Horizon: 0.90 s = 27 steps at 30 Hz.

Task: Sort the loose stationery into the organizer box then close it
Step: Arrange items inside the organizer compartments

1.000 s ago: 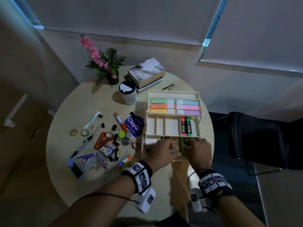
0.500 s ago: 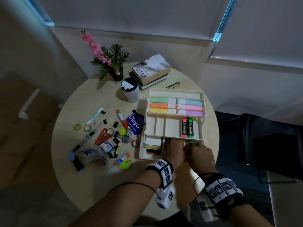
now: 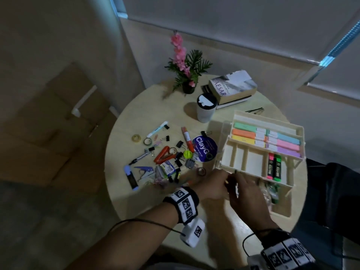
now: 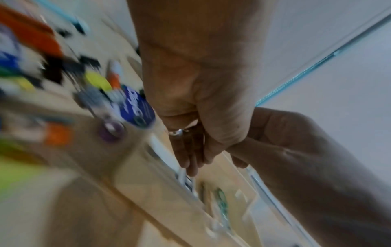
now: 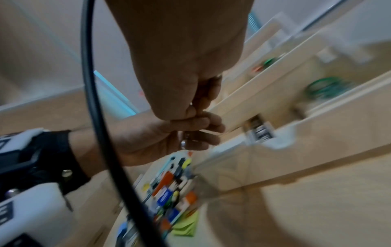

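Note:
The cream organizer box (image 3: 253,160) stands open in tiers at the table's right. Pastel highlighters (image 3: 266,137) fill its top tray, and a pink and a green marker (image 3: 273,168) lie in the middle tray. Green rubber bands (image 3: 272,190) sit in the bottom tier. My left hand (image 3: 214,184) reaches its fairly straight fingers (image 4: 188,160) into the bottom tier's front-left compartment, touching a blurred whitish item. My right hand (image 3: 245,190) hovers beside it with fingers curled (image 5: 196,107); what they hold is hidden. Loose stationery (image 3: 167,158) lies scattered to the left.
A lidded cup (image 3: 206,108), stacked books (image 3: 231,88), a potted plant (image 3: 187,69) and glasses (image 3: 255,110) stand behind the box. A blue ClayGo disc (image 3: 204,148) lies by the box's left side. A dark chair (image 3: 331,182) is beyond the table's right edge.
The head view has swung left and closer. Both hands have drawn together at the front-left of the bottom tier, and the left hand's fingers now dip into it.

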### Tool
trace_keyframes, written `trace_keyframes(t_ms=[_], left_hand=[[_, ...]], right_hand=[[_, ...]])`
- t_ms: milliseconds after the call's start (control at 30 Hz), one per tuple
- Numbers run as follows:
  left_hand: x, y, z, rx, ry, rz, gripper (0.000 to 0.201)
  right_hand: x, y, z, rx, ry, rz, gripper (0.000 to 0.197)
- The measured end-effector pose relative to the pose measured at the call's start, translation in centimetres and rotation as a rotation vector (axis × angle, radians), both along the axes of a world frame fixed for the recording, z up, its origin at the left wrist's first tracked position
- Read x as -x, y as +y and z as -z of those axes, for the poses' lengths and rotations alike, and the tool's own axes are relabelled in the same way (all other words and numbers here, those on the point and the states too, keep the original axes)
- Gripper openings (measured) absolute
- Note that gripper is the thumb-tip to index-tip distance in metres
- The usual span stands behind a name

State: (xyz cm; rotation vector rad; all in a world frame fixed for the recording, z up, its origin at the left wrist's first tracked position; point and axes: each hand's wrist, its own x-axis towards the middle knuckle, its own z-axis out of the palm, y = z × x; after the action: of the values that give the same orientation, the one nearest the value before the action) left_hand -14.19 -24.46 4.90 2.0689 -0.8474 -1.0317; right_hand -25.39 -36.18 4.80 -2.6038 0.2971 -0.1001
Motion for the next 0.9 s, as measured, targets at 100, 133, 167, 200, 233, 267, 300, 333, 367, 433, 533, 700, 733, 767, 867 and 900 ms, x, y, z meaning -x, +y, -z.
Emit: trace_keyframes(t_ms=[100, 133, 167, 200, 233, 267, 300, 333, 367, 433, 533, 700, 733, 767, 867, 900], left_hand=[[-4.3, 7.2, 0.4, -0.025, -0.109, -0.069, 0.018], [-6.0, 9.6, 1.0, -0.044, -0.149, -0.107, 0.016], [-7.7, 11.8, 1.5, -0.067, -0.191, -0.158, 0.017], [-9.3, 13.9, 2.1, -0.091, -0.236, -0.214, 0.017], [-10.9, 15.9, 2.4, -0.111, -0.267, -0.268, 0.016], [-12.4, 17.7, 2.6, -0.127, -0.286, -0.317, 0.015], [-13.8, 19.3, 2.8, -0.152, -0.306, -0.362, 0.015], [-15.2, 20.7, 2.9, -0.184, -0.333, -0.404, 0.014], [-16.6, 22.0, 3.0, -0.222, -0.363, -0.441, 0.013], [-19.0, 23.6, 3.5, -0.278, -0.433, -0.486, 0.011], [-21.9, 24.1, 4.3, -0.322, -0.49, -0.484, 0.007], [-24.8, 21.8, 6.2, -0.354, -0.538, -0.427, 0.02], [-25.1, 21.1, 6.6, -0.355, -0.545, -0.419, 0.023], [-25.4, 20.4, 6.8, -0.36, -0.546, -0.413, 0.024], [-26.3, 19.0, 7.7, -0.379, -0.532, -0.405, 0.026], [-26.5, 18.6, 7.8, -0.386, -0.519, -0.403, 0.026]], right_hand=[[-4.2, 4.9, 1.0, -0.057, 0.046, -0.171, 0.031], [-5.8, 6.3, 1.5, -0.054, 0.069, -0.205, 0.034], [-7.5, 7.6, 2.0, -0.044, 0.09, -0.227, 0.034], [-9.2, 8.8, 2.4, -0.026, 0.108, -0.235, 0.03], [-10.9, 9.9, 2.9, -0.005, 0.128, -0.231, 0.022], [-12.6, 10.8, 3.2, 0.008, 0.144, -0.215, 0.013], [-14.2, 11.4, 3.4, 0.024, 0.148, -0.179, 0.009], [-15.9, 11.6, 4.0, 0.042, 0.143, -0.14, 0.014], [-17.5, 11.5, 4.6, 0.071, 0.152, -0.101, 0.03], [-20.4, 10.5, 5.6, 0.13, 0.209, -0.057, 0.073], [-23.1, 8.8, 7.1, 0.252, 0.346, -0.063, 0.072], [-23.3, 8.4, 9.2, 0.106, 0.429, 0.196, 0.039], [-23.0, 8.4, 9.6, 0.08, 0.44, 0.206, 0.044], [-22.7, 8.5, 9.9, 0.057, 0.43, 0.217, 0.049], [-21.8, 9.2, 8.5, -0.08, 0.26, 0.298, 0.057], [-21.2, 9.4, 7.6, -0.12, 0.196, 0.302, 0.051]])
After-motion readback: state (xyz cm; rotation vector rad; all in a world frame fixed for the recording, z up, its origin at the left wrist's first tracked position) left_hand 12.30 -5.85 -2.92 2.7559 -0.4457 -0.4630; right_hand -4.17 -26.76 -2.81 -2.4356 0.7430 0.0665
